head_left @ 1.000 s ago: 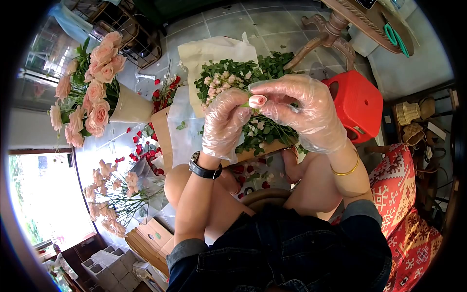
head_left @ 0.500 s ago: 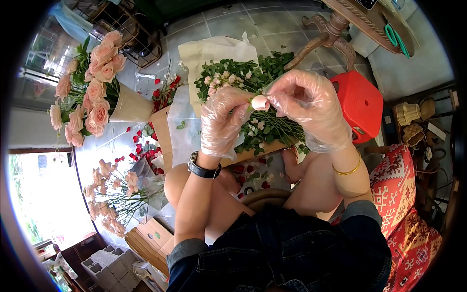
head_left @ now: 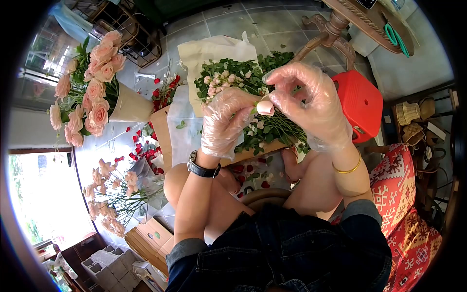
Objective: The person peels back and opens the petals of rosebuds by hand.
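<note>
On the tiled floor [head_left: 219,30], a pale paper sheet [head_left: 197,54] lies under leafy pink roses [head_left: 243,80] that overrun its right edge. The red stool [head_left: 362,102] stands toward the floor's right edge. Above the roses, the gloved left hand [head_left: 226,121] pinches a pale rosebud [head_left: 265,108] at its base; the right hand [head_left: 311,107] curls beside it, its fingertips' hold unclear.

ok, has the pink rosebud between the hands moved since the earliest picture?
Yes, slightly: the rosebud has shifted right and a bit lower in the view, nearer the red stool, which hasn't moved.
</note>
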`<state>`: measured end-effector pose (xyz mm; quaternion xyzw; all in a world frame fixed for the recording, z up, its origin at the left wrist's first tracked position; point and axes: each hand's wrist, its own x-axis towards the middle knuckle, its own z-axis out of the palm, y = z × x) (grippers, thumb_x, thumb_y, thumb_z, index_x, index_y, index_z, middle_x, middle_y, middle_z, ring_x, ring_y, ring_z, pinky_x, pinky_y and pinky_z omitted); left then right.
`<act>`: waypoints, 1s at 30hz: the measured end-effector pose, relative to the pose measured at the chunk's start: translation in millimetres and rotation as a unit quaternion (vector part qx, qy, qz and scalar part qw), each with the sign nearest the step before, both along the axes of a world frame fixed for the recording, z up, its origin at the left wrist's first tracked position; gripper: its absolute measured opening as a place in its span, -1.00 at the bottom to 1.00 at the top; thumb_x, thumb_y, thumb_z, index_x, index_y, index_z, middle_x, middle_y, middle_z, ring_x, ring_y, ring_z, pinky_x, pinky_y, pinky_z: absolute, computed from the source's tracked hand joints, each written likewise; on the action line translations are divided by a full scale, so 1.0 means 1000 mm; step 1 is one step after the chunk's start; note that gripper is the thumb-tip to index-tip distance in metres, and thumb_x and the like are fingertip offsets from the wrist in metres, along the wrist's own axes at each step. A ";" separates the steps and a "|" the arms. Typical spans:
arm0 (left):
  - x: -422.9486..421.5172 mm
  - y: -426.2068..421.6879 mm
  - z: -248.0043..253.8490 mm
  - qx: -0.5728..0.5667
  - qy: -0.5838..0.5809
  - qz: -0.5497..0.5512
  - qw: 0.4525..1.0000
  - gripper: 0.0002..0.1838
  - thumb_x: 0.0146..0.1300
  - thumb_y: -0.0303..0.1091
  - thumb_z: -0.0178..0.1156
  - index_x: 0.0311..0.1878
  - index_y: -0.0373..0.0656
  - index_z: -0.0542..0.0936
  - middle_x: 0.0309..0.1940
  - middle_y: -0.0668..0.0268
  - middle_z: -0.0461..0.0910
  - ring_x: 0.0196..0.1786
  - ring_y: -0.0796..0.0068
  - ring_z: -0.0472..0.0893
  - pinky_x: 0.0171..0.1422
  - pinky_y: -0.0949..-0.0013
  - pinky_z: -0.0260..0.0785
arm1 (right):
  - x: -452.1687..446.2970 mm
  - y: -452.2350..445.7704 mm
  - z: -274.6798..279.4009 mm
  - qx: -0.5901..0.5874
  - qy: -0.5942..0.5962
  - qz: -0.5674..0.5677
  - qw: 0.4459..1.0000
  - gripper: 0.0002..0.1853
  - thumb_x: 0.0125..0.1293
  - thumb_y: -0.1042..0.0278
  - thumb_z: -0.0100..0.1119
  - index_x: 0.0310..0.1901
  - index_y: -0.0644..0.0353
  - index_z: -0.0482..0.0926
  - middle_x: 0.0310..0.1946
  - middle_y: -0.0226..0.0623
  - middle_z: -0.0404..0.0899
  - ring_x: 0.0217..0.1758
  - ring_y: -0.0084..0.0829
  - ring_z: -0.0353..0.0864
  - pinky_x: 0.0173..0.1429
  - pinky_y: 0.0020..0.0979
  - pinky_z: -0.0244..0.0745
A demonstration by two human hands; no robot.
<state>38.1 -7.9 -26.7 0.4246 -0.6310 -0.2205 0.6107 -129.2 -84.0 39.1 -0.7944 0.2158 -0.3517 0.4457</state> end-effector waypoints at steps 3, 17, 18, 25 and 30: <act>0.001 0.001 0.001 0.007 -0.017 0.007 1.000 -0.95 0.08 -0.54 0.14 -0.36 -0.24 0.54 -0.40 0.22 0.54 -0.35 0.29 0.49 -0.25 0.33 0.33 | 0.001 -0.003 -0.001 -0.040 -0.018 -0.013 0.999 -0.82 0.06 0.53 0.19 -0.25 0.22 0.52 -0.46 -0.39 0.47 -0.44 -0.61 0.45 -0.35 -0.57 0.36; 0.005 0.003 0.008 -0.009 -0.017 -0.003 1.000 -0.88 -0.05 -0.59 0.22 -0.38 -0.22 0.56 -0.43 0.23 0.54 -0.37 0.31 0.49 -0.27 0.36 0.33 | -0.003 -0.003 -0.005 0.277 0.011 0.147 0.949 -0.85 0.24 0.38 0.11 -0.27 0.30 0.52 -0.42 -0.40 0.51 -0.43 -0.68 0.45 -0.42 -0.62 0.42; 0.005 0.003 0.008 -0.009 -0.015 -0.004 1.000 -0.88 -0.06 -0.58 0.22 -0.38 -0.22 0.56 -0.43 0.23 0.54 -0.37 0.32 0.49 -0.27 0.36 0.33 | -0.002 -0.003 -0.005 0.277 0.011 0.148 0.949 -0.85 0.24 0.38 0.11 -0.27 0.30 0.52 -0.42 -0.40 0.51 -0.43 -0.68 0.45 -0.42 -0.62 0.42; 0.006 0.004 0.007 -0.010 -0.004 -0.006 1.000 -0.89 -0.03 -0.50 0.23 -0.37 -0.22 0.57 -0.42 0.23 0.54 -0.36 0.30 0.50 -0.25 0.35 0.32 | 0.000 -0.004 -0.006 0.332 -0.002 0.173 0.927 -0.83 0.23 0.35 0.13 -0.27 0.29 0.54 -0.41 -0.40 0.52 -0.43 -0.67 0.47 -0.41 -0.63 0.45; 0.009 0.007 0.002 -0.012 0.054 -0.063 0.996 -0.76 0.09 -0.28 0.25 -0.35 -0.25 0.48 -0.35 0.24 0.46 -0.26 0.36 0.44 -0.16 0.35 0.29 | 0.000 -0.006 -0.010 0.380 -0.003 0.200 0.903 -0.81 0.21 0.33 0.16 -0.25 0.28 0.56 -0.40 -0.40 0.53 -0.42 -0.64 0.49 -0.40 -0.63 0.45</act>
